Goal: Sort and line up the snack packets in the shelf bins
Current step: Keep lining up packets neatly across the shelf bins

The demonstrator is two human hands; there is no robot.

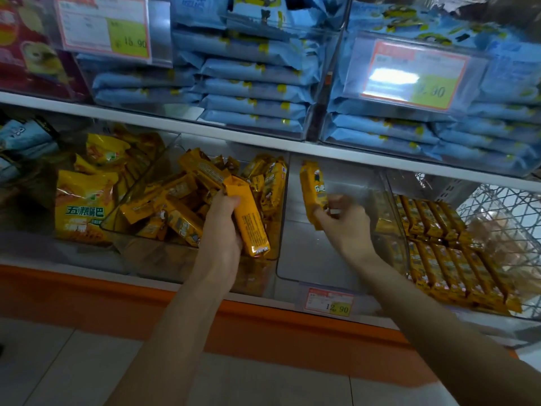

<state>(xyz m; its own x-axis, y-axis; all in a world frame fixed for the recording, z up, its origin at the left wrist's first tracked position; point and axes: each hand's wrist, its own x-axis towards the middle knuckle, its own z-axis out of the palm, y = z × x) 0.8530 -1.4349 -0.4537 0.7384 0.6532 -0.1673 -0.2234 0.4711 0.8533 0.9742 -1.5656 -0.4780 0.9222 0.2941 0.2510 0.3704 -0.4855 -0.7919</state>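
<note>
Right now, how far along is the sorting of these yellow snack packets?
Done: the packets in the right bin lie in neat rows. In hand: the left hand grips one yellow packet above the jumbled pile; the right hand holds another packet upright in the middle bin, which looks almost bare. Left: that pile is not yet lined up.

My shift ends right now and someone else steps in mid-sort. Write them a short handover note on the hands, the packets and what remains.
The left hand grips a yellow packet above the jumbled bin.
The right hand pinches a second packet, upright over the middle bin, whose floor looks bare.
Done: the neat packet rows on the far right.
Left: probably line both held packets up in the middle bin, then move the loose pile across.
</note>
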